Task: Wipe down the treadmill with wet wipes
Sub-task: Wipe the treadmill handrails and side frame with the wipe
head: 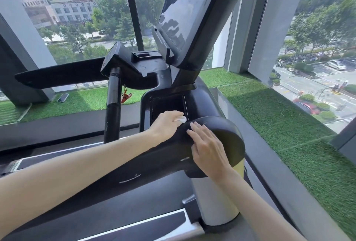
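The treadmill [158, 169] fills the near view, its screen [188, 9] rising at far centre above a recessed tray [165, 104]. The right hand [209, 148] rests flat on the right armrest [227, 135], fingers straight and slightly spread. Just left of it, the left hand [166, 125] curls round a white wipe [181, 120] at the tray's near edge.

The left forearm [86, 163] stretches bare from the lower left, forward and to the right, and the left hand [167, 123] lies palm down with its fingers curled over a wet wipe [181, 120] (only a white corner shows past the fingertips). The right forearm [260, 206] comes in from the lower right. The right hand [208, 148] lies flat, palm down, just beside the left, fingers straight and together, pointing up and left.
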`<action>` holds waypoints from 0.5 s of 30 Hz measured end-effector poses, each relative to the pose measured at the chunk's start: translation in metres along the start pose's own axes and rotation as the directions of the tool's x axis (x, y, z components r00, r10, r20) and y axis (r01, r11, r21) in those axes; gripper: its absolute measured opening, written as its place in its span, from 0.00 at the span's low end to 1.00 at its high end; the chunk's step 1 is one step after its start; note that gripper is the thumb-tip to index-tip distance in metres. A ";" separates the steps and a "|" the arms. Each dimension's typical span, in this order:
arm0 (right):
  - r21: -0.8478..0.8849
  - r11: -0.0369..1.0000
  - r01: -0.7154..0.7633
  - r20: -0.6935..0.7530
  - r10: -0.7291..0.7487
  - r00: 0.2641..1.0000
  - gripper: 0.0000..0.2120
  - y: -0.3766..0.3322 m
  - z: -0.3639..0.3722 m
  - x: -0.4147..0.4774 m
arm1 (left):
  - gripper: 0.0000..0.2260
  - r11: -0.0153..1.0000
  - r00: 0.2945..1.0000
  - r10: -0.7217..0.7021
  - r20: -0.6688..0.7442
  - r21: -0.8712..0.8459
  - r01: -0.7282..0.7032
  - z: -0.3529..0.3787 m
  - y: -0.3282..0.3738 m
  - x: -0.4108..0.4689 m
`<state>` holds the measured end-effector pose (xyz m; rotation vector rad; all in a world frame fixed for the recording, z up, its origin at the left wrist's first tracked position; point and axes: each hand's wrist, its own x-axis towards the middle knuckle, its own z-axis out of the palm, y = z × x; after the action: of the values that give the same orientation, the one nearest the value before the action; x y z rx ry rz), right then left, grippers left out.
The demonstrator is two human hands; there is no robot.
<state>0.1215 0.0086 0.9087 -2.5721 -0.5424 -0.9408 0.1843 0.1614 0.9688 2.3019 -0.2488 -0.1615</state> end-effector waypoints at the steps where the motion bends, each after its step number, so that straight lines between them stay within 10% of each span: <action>1: -0.001 0.999 -0.038 -0.027 0.038 0.999 0.19 0.002 -0.001 0.000 | 0.17 0.998 0.998 0.056 0.043 -0.024 -0.055 0.004 0.004 0.002; 15: 0.073 0.996 -0.050 -0.033 0.052 0.998 0.17 -0.021 0.011 0.017 | 0.17 0.859 0.941 0.124 0.316 0.440 -0.261 -0.070 -0.031 -0.020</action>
<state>0.1299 0.0356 0.9157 -2.4892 -0.4894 -0.9297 0.1823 0.2359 0.9938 2.7201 -0.7380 -0.3546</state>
